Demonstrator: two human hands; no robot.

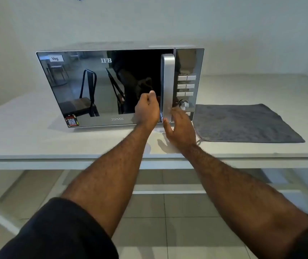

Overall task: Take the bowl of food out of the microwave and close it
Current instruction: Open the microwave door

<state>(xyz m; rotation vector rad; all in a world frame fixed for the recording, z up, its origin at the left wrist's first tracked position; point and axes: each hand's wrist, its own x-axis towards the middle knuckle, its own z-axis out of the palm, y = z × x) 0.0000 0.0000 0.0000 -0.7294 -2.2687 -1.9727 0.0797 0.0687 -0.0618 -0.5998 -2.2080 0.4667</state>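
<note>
A silver microwave (100,86) with a mirrored door stands on a white table (37,139), its door closed. The bowl of food is hidden behind the reflective door. My left hand (147,109) reaches to the left side of the vertical silver door handle (167,86), fingers curled behind its lower part. My right hand (180,129) hovers just below and right of the handle's lower end, fingers apart, holding nothing.
A grey cloth (242,122) lies flat on the table to the right of the microwave. The control panel (185,85) with buttons and a dial sits right of the handle. A white wall stands close behind. The tiled floor shows under the table.
</note>
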